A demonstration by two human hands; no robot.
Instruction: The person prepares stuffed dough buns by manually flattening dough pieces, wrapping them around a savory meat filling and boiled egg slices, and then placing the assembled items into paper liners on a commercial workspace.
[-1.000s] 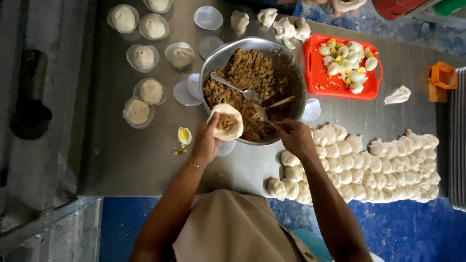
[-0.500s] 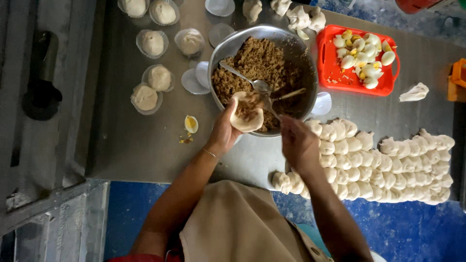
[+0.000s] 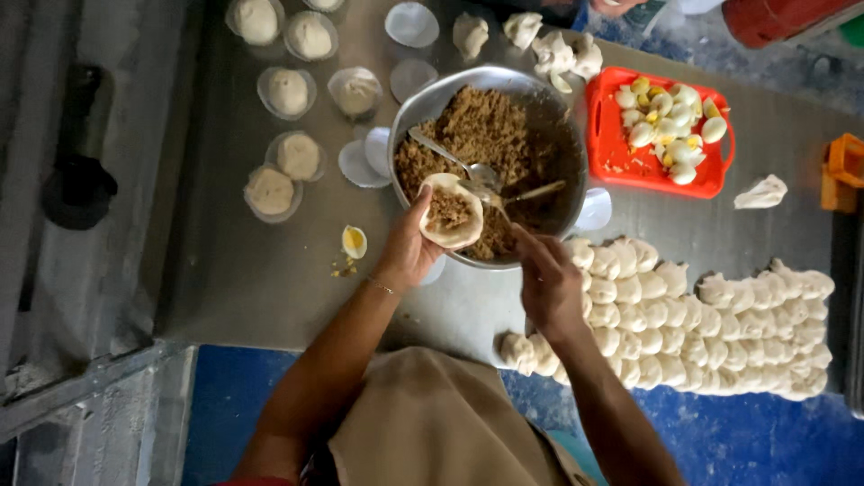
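Observation:
My left hand (image 3: 409, 252) cups a round of dough (image 3: 452, 211) with brown filling in it, held over the near rim of a metal bowl (image 3: 558, 135) full of brown minced filling (image 3: 481, 130). My right hand (image 3: 547, 279) grips a spoon (image 3: 490, 193) whose tip is at the dough round. A second spoon (image 3: 450, 160) lies in the filling.
Folded dough pieces (image 3: 702, 315) lie in rows at the right. A red tray (image 3: 612, 157) holds halved boiled eggs. Flat dough discs and dough balls in small dishes (image 3: 288, 90) sit at the left. One egg half (image 3: 355, 241) lies on the steel table (image 3: 261, 279).
The dough round in my left hand now has more filling in it. My right hand has brought the spoon from the bowl to the dough.

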